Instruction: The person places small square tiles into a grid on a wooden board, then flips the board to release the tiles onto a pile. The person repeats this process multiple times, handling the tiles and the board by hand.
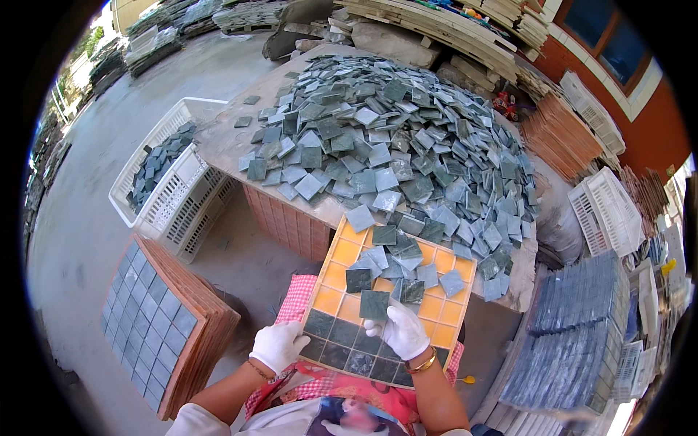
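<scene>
On lap, one grid tray (pixel 347 251), two hands: left hand (pixel 278 344), right hand (pixel 404 331)

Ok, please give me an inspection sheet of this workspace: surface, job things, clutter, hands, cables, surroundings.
Surface: stone table, heaped with loose grey-green square tiles.
Job's things: orange grid tray on the lap; bottom rows filled, loose tiles on the upper cells.
Clutter: white crate with tiles at left; stack of filled trays on the floor.
Hands: left hand, gloved, at the tray's left edge; right hand, gloved, on a tile.
Cables: nothing seen.
Surroundings: tile sheets stacked at right, stone slabs behind.
</scene>
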A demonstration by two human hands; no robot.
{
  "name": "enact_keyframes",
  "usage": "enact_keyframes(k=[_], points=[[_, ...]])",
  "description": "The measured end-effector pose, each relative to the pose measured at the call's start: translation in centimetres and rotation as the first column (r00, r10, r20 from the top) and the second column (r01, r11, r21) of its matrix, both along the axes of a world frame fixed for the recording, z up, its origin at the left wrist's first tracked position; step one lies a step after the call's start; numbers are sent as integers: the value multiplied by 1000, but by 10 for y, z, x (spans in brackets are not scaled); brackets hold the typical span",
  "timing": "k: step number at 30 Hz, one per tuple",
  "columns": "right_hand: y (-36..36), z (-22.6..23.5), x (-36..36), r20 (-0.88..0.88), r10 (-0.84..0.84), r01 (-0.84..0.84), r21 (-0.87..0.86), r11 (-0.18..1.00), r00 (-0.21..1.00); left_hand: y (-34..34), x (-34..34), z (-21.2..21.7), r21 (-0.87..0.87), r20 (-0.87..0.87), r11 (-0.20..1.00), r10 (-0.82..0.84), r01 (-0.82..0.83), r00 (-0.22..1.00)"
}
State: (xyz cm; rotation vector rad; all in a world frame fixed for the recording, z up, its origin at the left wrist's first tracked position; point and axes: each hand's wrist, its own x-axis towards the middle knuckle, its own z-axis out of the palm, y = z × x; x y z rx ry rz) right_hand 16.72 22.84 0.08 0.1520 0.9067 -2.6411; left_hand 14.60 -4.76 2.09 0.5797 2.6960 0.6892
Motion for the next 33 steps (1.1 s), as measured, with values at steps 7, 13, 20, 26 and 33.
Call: enact_keyframes(k=[7,13,20,26,33], points=[[-4,8,-7,-71,-67,97,728,678,995,32,-43,20,291,-209,956,97,-33,973],[-47,15,-31,-368,32,365,928,80,929,30,-67,16,386,-258,921,159,-49,953],[-71,-13,-52,-392,288,419,907,-38,874,28,-70,14,402,-118,914,103,-48,988],[-59,-11,-46,-238,492,340,932,-128,837,39,-66,-10,209,-357,951,-142,227,923],[-20,30,-53,-358,440,524,778,-348,824,41,-64,-14,44,-351,965,-228,260,908]])
